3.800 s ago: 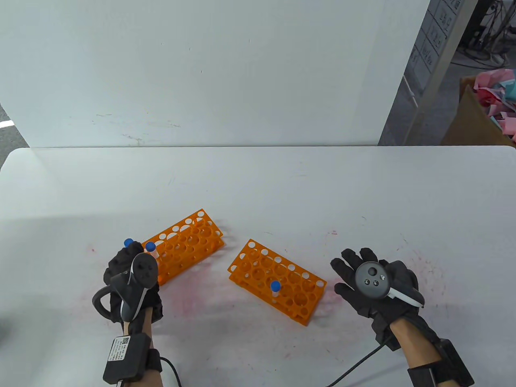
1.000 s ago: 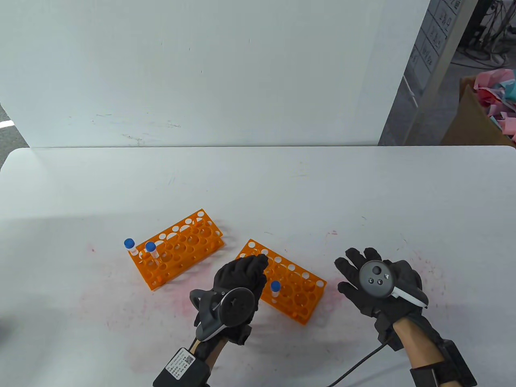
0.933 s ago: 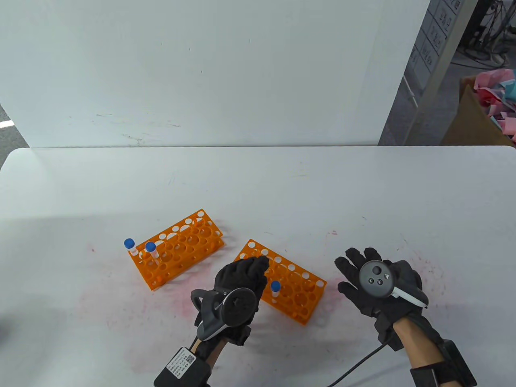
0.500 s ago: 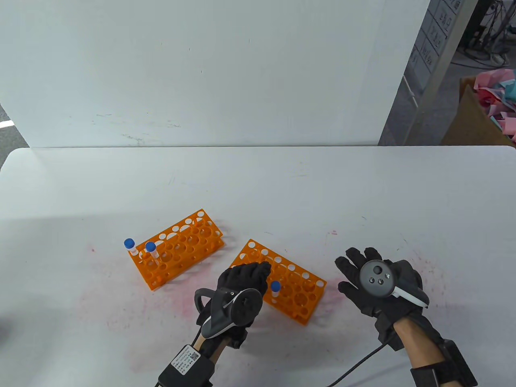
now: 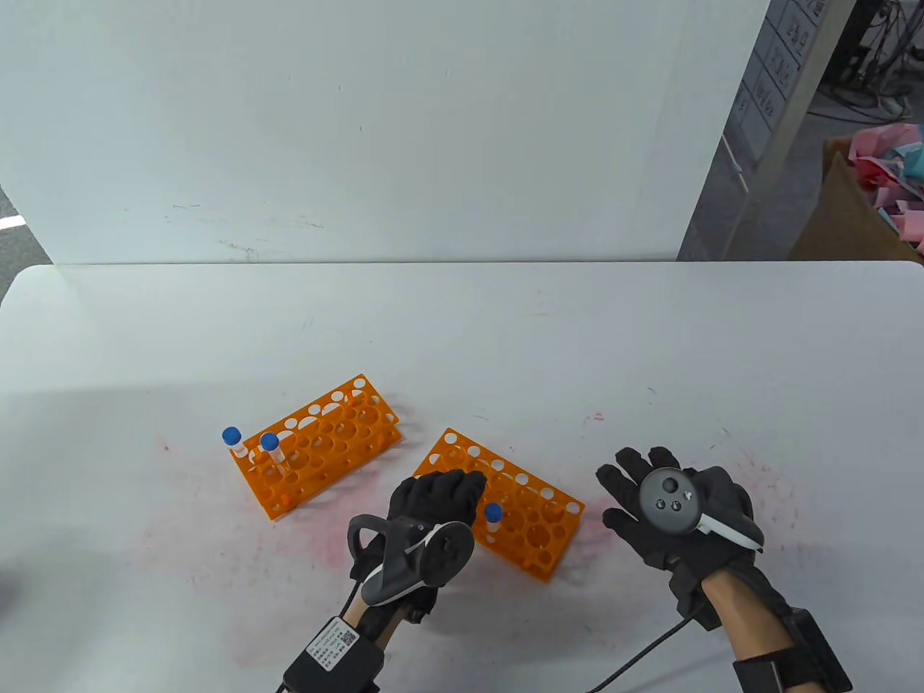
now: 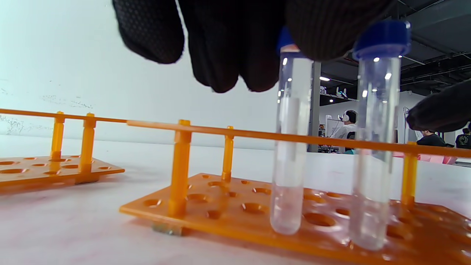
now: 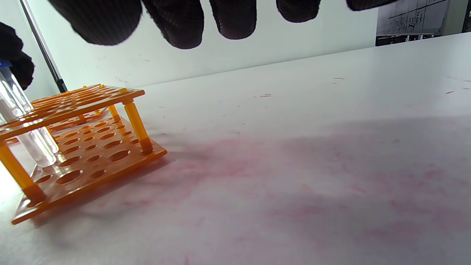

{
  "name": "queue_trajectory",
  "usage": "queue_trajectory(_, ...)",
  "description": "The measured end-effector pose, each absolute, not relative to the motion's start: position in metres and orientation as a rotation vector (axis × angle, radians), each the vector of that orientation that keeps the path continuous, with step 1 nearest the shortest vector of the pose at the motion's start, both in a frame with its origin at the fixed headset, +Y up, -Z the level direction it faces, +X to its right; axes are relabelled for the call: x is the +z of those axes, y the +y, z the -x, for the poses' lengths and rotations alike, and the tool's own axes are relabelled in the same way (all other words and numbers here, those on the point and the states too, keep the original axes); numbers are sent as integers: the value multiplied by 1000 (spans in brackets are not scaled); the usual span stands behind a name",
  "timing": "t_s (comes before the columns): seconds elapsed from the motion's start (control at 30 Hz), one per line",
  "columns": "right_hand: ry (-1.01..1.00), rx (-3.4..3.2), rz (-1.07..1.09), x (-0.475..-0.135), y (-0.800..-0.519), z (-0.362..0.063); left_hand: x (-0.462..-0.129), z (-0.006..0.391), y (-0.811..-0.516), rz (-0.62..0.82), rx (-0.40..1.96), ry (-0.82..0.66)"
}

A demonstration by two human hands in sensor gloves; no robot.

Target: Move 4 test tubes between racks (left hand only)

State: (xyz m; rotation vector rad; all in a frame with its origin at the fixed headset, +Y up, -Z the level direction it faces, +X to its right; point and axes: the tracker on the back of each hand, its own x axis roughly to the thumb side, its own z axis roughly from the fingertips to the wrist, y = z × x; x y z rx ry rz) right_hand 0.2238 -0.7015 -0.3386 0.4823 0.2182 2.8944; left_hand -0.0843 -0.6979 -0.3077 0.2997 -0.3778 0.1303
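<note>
Two orange racks stand on the white table. The left rack holds two blue-capped test tubes at its left end. The right rack holds one tube in plain sight. My left hand is over that rack's near-left part. In the left wrist view my left hand's fingers close over the cap of a second tube, which stands in the rack beside the free tube. In the table view this second tube is hidden under the hand. My right hand lies open and flat, holding nothing.
A white wall panel rises behind the table's far edge. Pink stains mark the table around the racks. The right hand rests just right of the right rack, seen in the right wrist view. A cardboard box stands off the table at the far right.
My left hand left the left rack and came over the right rack. In the last second it drew slightly nearer and turned, its fingers settling on a tube's cap. The right hand barely moved.
</note>
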Motion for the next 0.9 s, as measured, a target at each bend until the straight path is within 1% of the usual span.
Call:
queue_trajectory(0.43,228,2894,-481,-338,-702,-224,-307,84,-697,-300,89,-387)
queue_trajectory(0.53,230,2894,-480,-338,-702,-224,-308,86,-699,-275,107,-388)
queue_trajectory(0.7,222,2892,-476,-339,-702,-225,-310,95,-695,-272,104,-399)
queue_trajectory(0.9,221,2895,-484,-339,-702,-224,-313,115,-690,-302,85,-344)
